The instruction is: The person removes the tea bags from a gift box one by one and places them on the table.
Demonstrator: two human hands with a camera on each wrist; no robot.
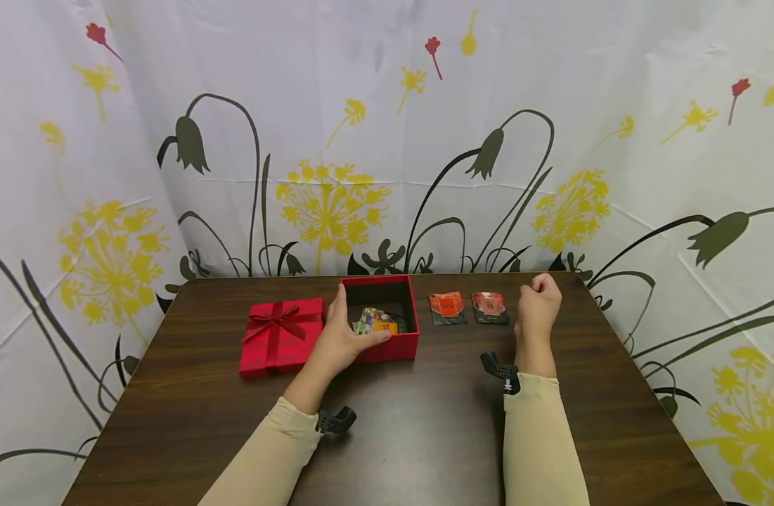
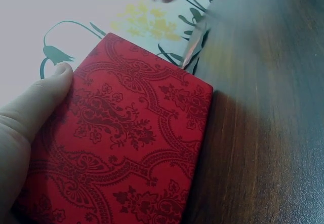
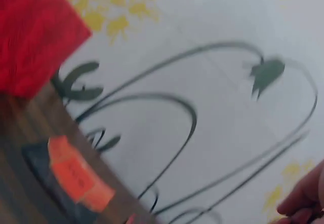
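Note:
A red gift box (image 1: 387, 349) stands without its lid, small colourful packets (image 1: 377, 321) lying inside. My left hand (image 1: 339, 337) holds the box at its near left corner, thumb along the near side and fingers by the left wall. In the left wrist view the thumb (image 2: 48, 95) lies against the patterned red side. My right hand (image 1: 538, 309) is raised at the right with its fingers curled. Whether anything is between those fingers is hidden. Nearest to it is a red and black sachet (image 1: 490, 308), with an orange and black sachet (image 1: 448, 308) beside that.
The red lid (image 1: 282, 336) with a dark red ribbon bow lies left of the box. All of it stands on a dark wooden table (image 1: 412, 436). A white flowered curtain (image 1: 374, 140) hangs right behind the table's far edge.

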